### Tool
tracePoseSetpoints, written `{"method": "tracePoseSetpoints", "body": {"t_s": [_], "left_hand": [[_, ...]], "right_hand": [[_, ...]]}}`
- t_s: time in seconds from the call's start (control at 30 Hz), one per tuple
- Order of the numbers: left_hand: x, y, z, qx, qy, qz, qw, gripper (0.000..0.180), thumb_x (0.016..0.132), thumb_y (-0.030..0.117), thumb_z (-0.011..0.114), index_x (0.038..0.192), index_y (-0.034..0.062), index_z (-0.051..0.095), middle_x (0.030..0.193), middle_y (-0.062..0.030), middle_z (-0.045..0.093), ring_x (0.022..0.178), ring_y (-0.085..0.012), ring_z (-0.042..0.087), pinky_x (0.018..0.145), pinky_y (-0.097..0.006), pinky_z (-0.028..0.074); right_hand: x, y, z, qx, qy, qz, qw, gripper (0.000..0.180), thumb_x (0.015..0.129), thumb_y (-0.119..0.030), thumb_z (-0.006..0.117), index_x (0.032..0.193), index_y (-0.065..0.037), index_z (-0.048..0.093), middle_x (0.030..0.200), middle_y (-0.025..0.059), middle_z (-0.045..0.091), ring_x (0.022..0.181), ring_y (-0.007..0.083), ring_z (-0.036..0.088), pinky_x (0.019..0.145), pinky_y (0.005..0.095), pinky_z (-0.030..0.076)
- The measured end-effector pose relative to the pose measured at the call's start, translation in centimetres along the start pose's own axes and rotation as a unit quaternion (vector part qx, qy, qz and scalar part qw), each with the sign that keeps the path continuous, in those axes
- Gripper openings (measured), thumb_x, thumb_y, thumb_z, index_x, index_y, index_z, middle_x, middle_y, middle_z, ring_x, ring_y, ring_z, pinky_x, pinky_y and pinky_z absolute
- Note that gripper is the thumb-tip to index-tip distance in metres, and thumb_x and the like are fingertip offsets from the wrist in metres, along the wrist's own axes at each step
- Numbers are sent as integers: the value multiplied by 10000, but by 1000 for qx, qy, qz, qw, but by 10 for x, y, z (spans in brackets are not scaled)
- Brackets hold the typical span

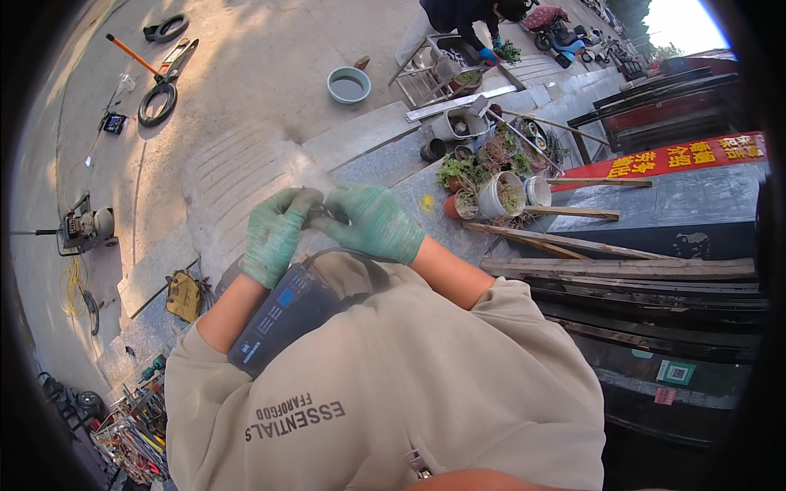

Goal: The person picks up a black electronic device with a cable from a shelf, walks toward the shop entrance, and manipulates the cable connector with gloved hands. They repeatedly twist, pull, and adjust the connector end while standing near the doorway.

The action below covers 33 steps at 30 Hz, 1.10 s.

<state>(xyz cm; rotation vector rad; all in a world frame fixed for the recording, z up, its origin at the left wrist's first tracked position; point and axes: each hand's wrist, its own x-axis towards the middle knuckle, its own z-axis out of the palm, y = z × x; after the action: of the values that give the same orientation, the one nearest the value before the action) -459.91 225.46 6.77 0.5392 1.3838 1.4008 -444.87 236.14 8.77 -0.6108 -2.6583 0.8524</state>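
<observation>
Both my hands are in green work gloves and meet in front of my body. My left hand [273,237] has its darkened fingertips pinched together. Against them, my right hand [372,221] closes its fingers and thumb. A small dark thing seems to sit between the fingertips, too hidden to name. Beside my left forearm, partly beneath it, a dark grey box-shaped thing [286,315] with a blue label leans against my body. A yellow-brown bag [184,296] lies on the ground left of my left forearm.
Potted plants and a white bucket [501,195] stand ahead right, near long wooden boards [622,268]. A water basin [349,85], a tyre [157,104] and a small machine [86,227] are farther off. Tools [135,442] cluster lower left. Another person [458,20] in blue gloves handles greens.
</observation>
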Motion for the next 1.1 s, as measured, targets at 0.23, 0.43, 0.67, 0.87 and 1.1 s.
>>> {"method": "tracePoseSetpoints", "body": {"t_s": [0.23, 0.43, 0.67, 0.87, 1.1], "left_hand": [[-3, 0, 4, 56, -29, 51, 997, 215, 956, 123, 577, 1024, -61, 667, 921, -101, 671, 816, -152, 654, 743, -276, 541], [-2, -2, 7, 67, -40, 60, 995, 189, 944, 96, 579, 997, -67, 662, 928, -105, 665, 816, -155, 659, 727, -282, 548], [0, -9, 6, 119, -3, 56, 991, 173, 908, 109, 599, 921, -51, 662, 810, -93, 675, 700, -139, 655, 654, -261, 528], [-1, -13, 8, 114, -4, 62, 992, 145, 902, 101, 594, 876, -36, 631, 757, -87, 666, 660, -135, 650, 629, -260, 520], [3, -11, 5, 204, -15, 128, 970, 82, 930, 50, 537, 935, -3, 600, 846, -35, 610, 761, -113, 595, 693, -262, 513]], "right_hand": [[-11, 9, 17, -57, 2, -26, 998, 263, 900, -290, 622, 791, -53, 650, 772, 145, 612, 722, 351, 611, 659, 443, 483], [-17, 12, 15, -116, 24, -105, 987, 161, 875, -268, 607, 866, -123, 675, 772, 94, 593, 696, 299, 623, 605, 422, 500], [-18, 6, 14, -38, 42, -55, 997, 247, 904, -265, 604, 777, -57, 644, 741, 133, 614, 698, 342, 617, 635, 446, 481], [-20, -2, 6, 119, 55, 30, 991, 281, 920, -268, 597, 817, -18, 674, 775, 167, 653, 689, 318, 639, 629, 408, 493], [-15, -7, 5, 337, 34, 106, 935, 384, 941, -304, 593, 778, 38, 657, 641, 154, 616, 583, 168, 583, 566, 347, 475]]}}
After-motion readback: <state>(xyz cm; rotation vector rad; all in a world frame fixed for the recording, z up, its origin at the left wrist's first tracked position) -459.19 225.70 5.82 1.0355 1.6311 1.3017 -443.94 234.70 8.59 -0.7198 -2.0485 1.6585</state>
